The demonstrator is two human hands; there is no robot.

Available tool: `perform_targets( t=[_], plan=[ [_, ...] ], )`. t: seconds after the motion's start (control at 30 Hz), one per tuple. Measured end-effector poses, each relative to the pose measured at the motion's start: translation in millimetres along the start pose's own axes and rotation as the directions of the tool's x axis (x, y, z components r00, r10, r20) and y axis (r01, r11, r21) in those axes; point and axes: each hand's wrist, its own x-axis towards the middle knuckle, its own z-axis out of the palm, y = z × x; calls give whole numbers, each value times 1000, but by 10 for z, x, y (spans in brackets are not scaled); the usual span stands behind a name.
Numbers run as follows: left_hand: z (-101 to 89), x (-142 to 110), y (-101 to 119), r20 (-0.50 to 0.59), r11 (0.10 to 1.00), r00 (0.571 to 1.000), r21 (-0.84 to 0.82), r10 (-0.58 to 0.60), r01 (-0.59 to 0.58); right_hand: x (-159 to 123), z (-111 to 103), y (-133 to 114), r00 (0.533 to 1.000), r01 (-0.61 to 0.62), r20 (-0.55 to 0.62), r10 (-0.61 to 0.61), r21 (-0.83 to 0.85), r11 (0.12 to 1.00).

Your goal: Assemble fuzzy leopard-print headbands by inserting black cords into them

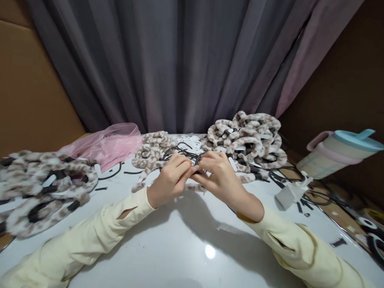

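Note:
My left hand (171, 175) and my right hand (220, 177) meet above the white table, fingertips pinched together. Between them shows a small dark piece (195, 164), mostly covered by the fingers. A furry spotted cord (194, 187) passes just below and behind the hands; whether it joins the dark piece I cannot tell. Behind my left hand lies a small bunch of furry spotted loops (155, 148). Beyond my right hand rises a taller heap of such loops (249, 140), with black sections and white tags. Thin black cords (185, 150) lie just past the fingers.
More furry loops (50, 188) are piled at the left, beside a pink plastic bag (115, 140). To the right stand a lidded tumbler (334, 156) and a white charger plug (290, 195). Black-handled scissors (377, 243) lie near the right edge. A grey curtain (183, 63) hangs behind.

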Motion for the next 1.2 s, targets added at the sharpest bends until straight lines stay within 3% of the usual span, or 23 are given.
perform_targets(
  t=[0.13, 0.23, 0.4, 0.6, 0.73, 0.87, 1.07, 1.2],
  plan=[
    [-46, 53, 5, 21, 992, 994, -63, -109, 110, 7, -10, -7, 996, 55, -58, -61, -109, 993],
    [-96, 93, -11, 74, 970, 977, -130, -198, 206, 35, -150, 48, 999, 54, -1, -54, -18, 998],
    [-155, 131, -14, 177, 920, 943, -228, -282, 318, 85, -316, 210, 995, 92, -36, -89, 92, 992],
    [-138, 129, 33, 217, 920, 949, -273, -227, 282, 102, -109, 275, 994, 110, -10, -110, 126, 986],
    [-100, 110, 17, 163, 945, 971, -250, -175, 212, 97, -13, 294, 1000, -3, 0, 3, 170, 985],
    [-85, 99, 23, 196, 944, 974, -287, -112, 166, 89, 58, 297, 993, -116, 67, 101, 274, 955],
    [-87, 91, 38, 239, 948, 967, -277, -92, 158, 85, 155, 256, 953, -279, 246, 176, 491, 825],
    [-79, 79, 9, 182, 947, 972, -257, -147, 192, 89, 138, 253, 949, -281, 253, 187, 415, 865]
  ],
)
